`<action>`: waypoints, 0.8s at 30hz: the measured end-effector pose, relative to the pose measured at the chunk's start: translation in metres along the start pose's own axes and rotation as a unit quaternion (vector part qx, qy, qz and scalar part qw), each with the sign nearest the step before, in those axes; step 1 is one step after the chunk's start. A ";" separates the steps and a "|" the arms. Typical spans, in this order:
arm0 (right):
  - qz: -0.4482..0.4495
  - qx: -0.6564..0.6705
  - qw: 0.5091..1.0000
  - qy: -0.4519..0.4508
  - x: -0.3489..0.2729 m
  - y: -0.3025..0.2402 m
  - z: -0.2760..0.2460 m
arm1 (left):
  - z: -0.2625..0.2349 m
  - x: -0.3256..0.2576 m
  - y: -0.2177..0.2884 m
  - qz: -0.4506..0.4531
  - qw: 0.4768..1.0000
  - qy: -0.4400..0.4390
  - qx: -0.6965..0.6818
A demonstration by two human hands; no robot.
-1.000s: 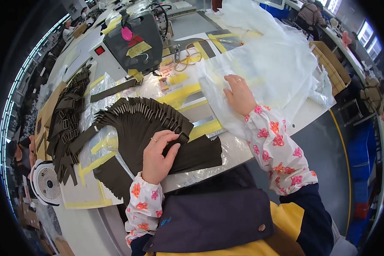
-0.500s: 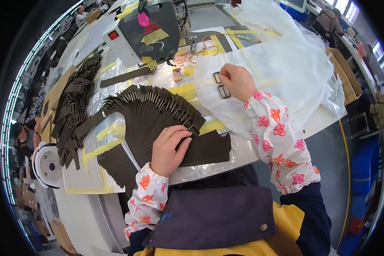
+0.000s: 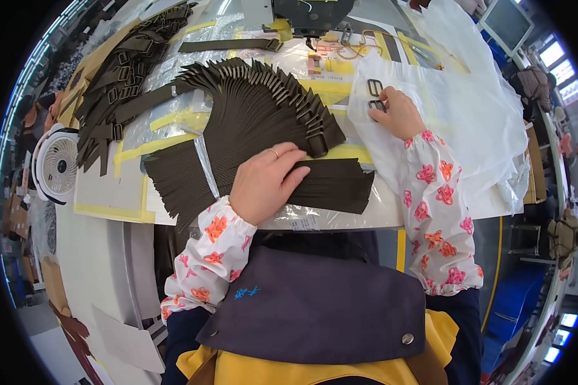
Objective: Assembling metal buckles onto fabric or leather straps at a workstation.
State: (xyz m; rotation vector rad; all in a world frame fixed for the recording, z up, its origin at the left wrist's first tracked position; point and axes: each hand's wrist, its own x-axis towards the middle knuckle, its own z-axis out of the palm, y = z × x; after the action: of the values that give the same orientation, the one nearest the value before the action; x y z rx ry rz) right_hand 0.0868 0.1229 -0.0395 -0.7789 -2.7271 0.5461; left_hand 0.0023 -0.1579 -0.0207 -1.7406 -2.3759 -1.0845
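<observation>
My left hand point(image 3: 268, 179) rests palm down on a fanned stack of dark olive webbing straps point(image 3: 237, 122), fingers together and thumb apart, near the row of buckles on the stack's right edge. A separate bundle of strap ends point(image 3: 337, 185) lies just right of that thumb. Over a white plastic sheet point(image 3: 456, 109), my right hand point(image 3: 399, 114) has its thumb and forefinger closed on the near one of two dark slide buckles point(image 3: 376, 105). The other slide buckle point(image 3: 374, 87) lies just beyond it, untouched.
A sewing machine head point(image 3: 311, 19) stands at the far middle, its needle area above the taped table. Straps with buckles point(image 3: 125, 74) are heaped at the left. A single strap point(image 3: 228, 45) lies behind the stack. A white fan point(image 3: 56, 164) stands off the left edge.
My right hand has shifted from the far slide buckle to the near one and closed its fingertips on it. My left hand stays on the straps. The whole view has shifted.
</observation>
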 end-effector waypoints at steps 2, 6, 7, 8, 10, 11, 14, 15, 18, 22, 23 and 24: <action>-0.027 -0.015 0.999 0.011 -0.001 -0.001 0.002 | 0.003 0.011 -0.005 -0.022 0.999 0.041 0.014; 0.024 -0.004 1.000 0.017 -0.008 -0.006 0.004 | 0.007 0.021 0.000 0.005 1.000 -0.021 -0.004; -0.013 0.068 0.997 0.034 -0.008 -0.002 0.006 | 0.009 0.023 0.006 0.006 0.998 -0.056 -0.017; -0.051 0.139 0.988 0.051 -0.009 0.002 0.007 | 0.014 0.024 0.009 0.010 0.998 -0.053 -0.020; -0.071 0.188 0.974 0.108 -0.017 0.002 -0.004 | 0.022 0.030 0.014 0.048 0.992 -0.115 0.024; 0.008 0.336 0.940 0.060 -0.018 -0.001 -0.015 | 0.022 0.034 0.014 0.046 0.990 -0.133 0.011; 0.067 0.513 0.856 0.010 -0.031 -0.008 -0.031 | 0.025 0.037 0.011 0.057 0.969 -0.234 0.046; 0.057 0.552 0.832 0.005 -0.035 -0.010 -0.033 | 0.023 0.037 0.012 0.055 0.960 -0.272 0.021; -0.034 0.440 0.896 0.038 -0.048 -0.028 -0.043 | 0.020 0.039 0.008 0.063 0.946 -0.317 -0.015; -0.040 0.439 0.898 -0.006 -0.062 -0.058 -0.053 | 0.006 0.044 0.011 0.052 0.975 -0.210 -0.055; -0.069 0.488 0.870 -0.011 -0.061 -0.057 -0.048 | -0.003 0.046 0.013 0.024 0.984 -0.147 -0.093; -0.069 0.489 0.870 -0.012 -0.060 -0.056 -0.046 | -0.008 0.047 0.014 -0.004 0.988 -0.083 -0.130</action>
State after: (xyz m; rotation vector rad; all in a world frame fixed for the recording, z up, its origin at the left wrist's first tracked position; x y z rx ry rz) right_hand 0.1261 0.0588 0.0171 -0.2841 -2.0304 1.6829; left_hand -0.0071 -0.1211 0.0111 -1.9756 -2.4294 -1.3572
